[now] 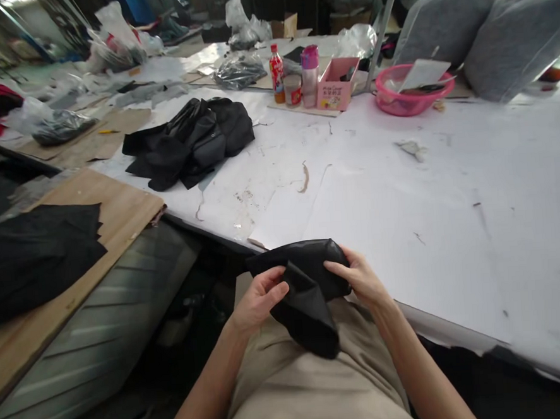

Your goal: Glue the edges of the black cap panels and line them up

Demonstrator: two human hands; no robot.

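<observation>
A folded piece of black fabric (309,296) hangs between my two hands at the table's near edge, in front of my body. My left hand (262,297) pinches its left side between thumb and fingers. At the upper right corner of the piece, my right hand (357,273) grips with the thumb on top and the fingers hidden behind. One flap of the fabric droops down toward my lap. Farther off, a crumpled pile of black fabric (195,142) lies on the white tabletop (452,224).
On the left, black fabric (36,250) lies on a brown board (118,194). Toward the back stand a red-capped bottle (277,77), a purple-lidded bottle (310,78), a pink box (336,89), a pink basket (409,103) and large stuffed bags (516,37).
</observation>
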